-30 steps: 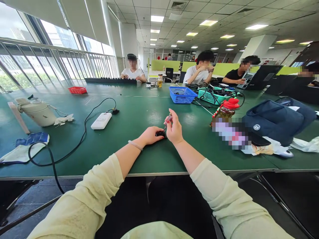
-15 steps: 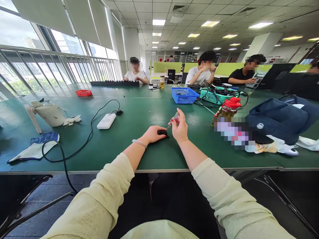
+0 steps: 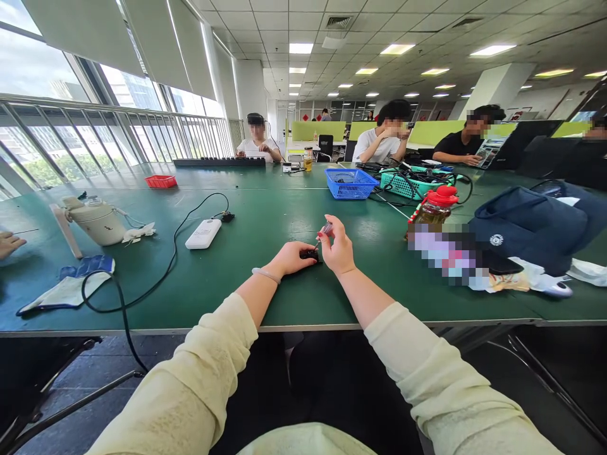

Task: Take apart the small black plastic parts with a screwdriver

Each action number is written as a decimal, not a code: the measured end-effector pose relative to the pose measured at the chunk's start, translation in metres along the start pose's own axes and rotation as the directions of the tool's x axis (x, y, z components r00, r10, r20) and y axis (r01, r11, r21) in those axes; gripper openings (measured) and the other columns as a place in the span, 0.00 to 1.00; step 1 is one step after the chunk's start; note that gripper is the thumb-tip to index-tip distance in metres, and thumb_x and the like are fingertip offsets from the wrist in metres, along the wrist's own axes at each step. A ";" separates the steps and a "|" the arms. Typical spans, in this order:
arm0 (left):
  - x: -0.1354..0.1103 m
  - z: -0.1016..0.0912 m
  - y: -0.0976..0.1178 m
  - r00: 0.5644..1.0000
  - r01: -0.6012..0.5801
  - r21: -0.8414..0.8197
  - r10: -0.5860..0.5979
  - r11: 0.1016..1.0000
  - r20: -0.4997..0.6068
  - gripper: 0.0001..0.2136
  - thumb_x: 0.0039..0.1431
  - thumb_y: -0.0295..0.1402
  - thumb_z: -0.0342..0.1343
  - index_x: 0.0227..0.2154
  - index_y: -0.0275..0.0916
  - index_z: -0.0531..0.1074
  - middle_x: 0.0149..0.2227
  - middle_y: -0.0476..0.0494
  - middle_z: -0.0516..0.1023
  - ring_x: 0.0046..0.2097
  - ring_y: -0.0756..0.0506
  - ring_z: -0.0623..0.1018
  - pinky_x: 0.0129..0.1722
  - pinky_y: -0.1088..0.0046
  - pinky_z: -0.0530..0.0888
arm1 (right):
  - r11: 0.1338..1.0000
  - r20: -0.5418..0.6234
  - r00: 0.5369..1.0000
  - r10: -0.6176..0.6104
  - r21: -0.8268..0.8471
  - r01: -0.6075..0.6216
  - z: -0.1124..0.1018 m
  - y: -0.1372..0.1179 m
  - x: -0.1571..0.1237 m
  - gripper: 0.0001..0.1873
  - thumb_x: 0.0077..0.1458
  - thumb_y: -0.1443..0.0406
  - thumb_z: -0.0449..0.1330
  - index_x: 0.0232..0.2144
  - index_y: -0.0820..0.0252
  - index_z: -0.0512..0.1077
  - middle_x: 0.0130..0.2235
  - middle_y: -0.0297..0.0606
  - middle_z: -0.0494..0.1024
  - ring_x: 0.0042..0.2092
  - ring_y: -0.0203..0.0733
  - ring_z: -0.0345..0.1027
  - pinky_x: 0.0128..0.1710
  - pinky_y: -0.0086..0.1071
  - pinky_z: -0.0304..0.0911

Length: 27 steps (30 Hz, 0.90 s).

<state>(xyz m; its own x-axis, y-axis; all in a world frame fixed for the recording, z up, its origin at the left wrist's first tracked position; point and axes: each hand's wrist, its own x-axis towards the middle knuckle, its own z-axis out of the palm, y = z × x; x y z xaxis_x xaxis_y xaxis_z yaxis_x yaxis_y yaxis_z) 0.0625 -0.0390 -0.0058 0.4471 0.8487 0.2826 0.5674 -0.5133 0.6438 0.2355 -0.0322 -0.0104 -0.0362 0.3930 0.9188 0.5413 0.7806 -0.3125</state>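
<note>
On the green table (image 3: 294, 303), my left hand (image 3: 294, 258) is closed around a small black part (image 3: 310, 255) and keeps it against the tabletop. What kind of part it is, I cannot make out. My right hand (image 3: 337, 246) grips a screwdriver (image 3: 327, 229) by its clear handle, thumb and fingers wrapped round it. The shaft slants down to the left, and its tip meets the black part. My left fingers hide some of the part.
A white power bank (image 3: 203, 234) with a black cable lies left. Beyond are a blue basket (image 3: 351, 188) and a teal basket (image 3: 408, 186) of cables. A red-lidded bottle (image 3: 434, 205) and navy bag (image 3: 535, 221) stand right. Another person's hand (image 3: 9, 243) shows at the left edge.
My right hand has shifted slightly down and left, and the screwdriver stands a little steeper. Another person's hand has come into view at the left edge.
</note>
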 end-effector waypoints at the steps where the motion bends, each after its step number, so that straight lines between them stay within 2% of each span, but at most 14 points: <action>1: 0.000 0.000 0.000 1.000 0.000 -0.001 0.000 1.000 -0.002 0.17 0.53 0.33 0.65 0.47 0.38 0.82 0.42 0.42 0.86 0.42 0.41 0.83 0.50 0.65 0.77 | 1.000 -0.009 1.000 -0.010 -0.010 0.010 0.000 0.000 0.000 0.21 0.67 0.61 0.53 0.61 0.52 0.60 0.47 0.42 0.81 0.35 0.43 0.78 0.41 0.41 0.78; 4: 0.000 0.000 -0.001 1.000 0.001 0.000 -0.001 1.000 -0.007 0.17 0.53 0.33 0.65 0.47 0.38 0.82 0.42 0.42 0.86 0.42 0.41 0.83 0.51 0.64 0.77 | 0.998 -0.037 0.998 -0.051 -0.023 0.050 0.000 -0.001 0.000 0.21 0.66 0.61 0.55 0.60 0.51 0.60 0.45 0.41 0.82 0.34 0.42 0.77 0.38 0.39 0.78; 8: 0.001 0.001 -0.002 1.000 -0.003 0.007 0.003 1.000 -0.009 0.17 0.52 0.33 0.65 0.46 0.37 0.82 0.42 0.41 0.86 0.42 0.41 0.83 0.50 0.64 0.77 | 0.997 -0.031 0.997 -0.070 -0.012 0.070 0.000 -0.001 0.000 0.22 0.67 0.61 0.54 0.61 0.50 0.59 0.49 0.43 0.81 0.35 0.41 0.77 0.40 0.39 0.78; 17: 0.000 0.000 -0.001 1.000 -0.012 0.002 0.012 1.000 -0.007 0.17 0.53 0.33 0.65 0.46 0.38 0.82 0.42 0.42 0.86 0.42 0.42 0.82 0.49 0.66 0.77 | 0.998 0.035 0.998 -0.042 0.050 0.041 -0.002 0.001 -0.004 0.24 0.67 0.63 0.51 0.64 0.52 0.58 0.50 0.45 0.80 0.44 0.46 0.79 0.51 0.44 0.76; 27: 0.001 0.001 -0.003 1.000 -0.001 0.005 0.001 1.000 -0.005 0.17 0.53 0.34 0.65 0.46 0.38 0.82 0.42 0.42 0.86 0.42 0.42 0.83 0.49 0.66 0.77 | 0.998 0.049 0.998 -0.028 0.055 0.026 -0.001 0.002 -0.005 0.23 0.67 0.64 0.50 0.63 0.52 0.60 0.47 0.44 0.81 0.43 0.46 0.79 0.49 0.45 0.76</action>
<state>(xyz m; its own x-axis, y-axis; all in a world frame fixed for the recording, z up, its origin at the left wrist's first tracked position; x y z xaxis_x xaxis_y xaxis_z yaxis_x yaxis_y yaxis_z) 0.0619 -0.0368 -0.0079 0.4442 0.8488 0.2868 0.5704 -0.5148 0.6400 0.2371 -0.0331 -0.0155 -0.0928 0.3939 0.9144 0.4928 0.8162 -0.3016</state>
